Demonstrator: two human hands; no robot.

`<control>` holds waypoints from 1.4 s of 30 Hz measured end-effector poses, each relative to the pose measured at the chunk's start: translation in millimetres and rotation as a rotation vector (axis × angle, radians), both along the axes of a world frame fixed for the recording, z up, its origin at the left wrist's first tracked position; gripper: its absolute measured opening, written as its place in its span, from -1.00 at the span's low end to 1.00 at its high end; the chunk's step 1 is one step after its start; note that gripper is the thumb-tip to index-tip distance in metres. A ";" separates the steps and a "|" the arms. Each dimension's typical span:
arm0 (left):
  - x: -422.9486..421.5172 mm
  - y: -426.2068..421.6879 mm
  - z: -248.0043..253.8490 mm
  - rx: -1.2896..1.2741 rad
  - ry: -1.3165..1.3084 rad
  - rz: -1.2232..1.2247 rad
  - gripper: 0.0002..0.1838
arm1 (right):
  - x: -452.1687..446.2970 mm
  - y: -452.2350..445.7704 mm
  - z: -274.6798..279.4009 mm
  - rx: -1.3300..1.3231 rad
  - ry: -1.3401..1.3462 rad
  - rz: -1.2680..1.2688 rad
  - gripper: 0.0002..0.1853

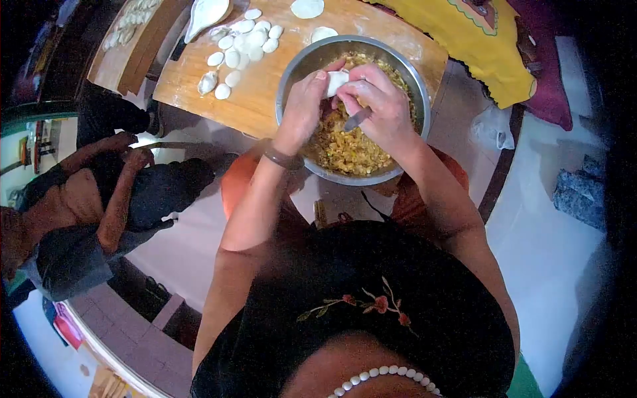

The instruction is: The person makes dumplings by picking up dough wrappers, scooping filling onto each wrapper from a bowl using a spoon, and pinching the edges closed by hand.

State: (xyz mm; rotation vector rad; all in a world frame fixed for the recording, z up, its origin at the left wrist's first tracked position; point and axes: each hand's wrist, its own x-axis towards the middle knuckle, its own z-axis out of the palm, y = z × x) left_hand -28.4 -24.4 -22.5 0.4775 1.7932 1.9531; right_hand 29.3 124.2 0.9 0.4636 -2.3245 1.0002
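Over a large metal bowl (286,78) of chopped yellow-brown filling (352,149), my two hands pinch a white dumpling (337,83). My left hand (306,106) has its fingers closed on the dumpling's left side. My right hand (383,109) presses the right side with its fingertips. A thin grey utensil (358,119) sticks out from under the right hand's fingers; its kind is not clear. Left of the bowl, several round dough wrappers (255,38) lie on the floured wooden board (192,73). One filled dumpling (207,82) sits at their near edge.
Larger dough rounds (307,8) lie behind the bowl. A second board (123,50) with dumplings stands at the far left. Another person (86,192) sits to the left. Yellow cloth (458,46) drapes at the back right, beside a clear plastic bag (492,127).
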 end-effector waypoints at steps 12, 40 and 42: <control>11.0 2.4 6.4 0.131 0.325 0.165 -0.45 | -3.7 10.3 3.2 -0.351 -0.284 0.009 -0.73; 14.3 1.4 5.2 0.034 0.293 0.023 -0.49 | -5.0 10.6 -7.8 -0.257 -0.063 0.001 -0.78; 14.3 1.1 4.2 0.014 0.320 0.017 -0.49 | -5.9 9.3 -4.1 -0.256 -0.050 0.031 -0.74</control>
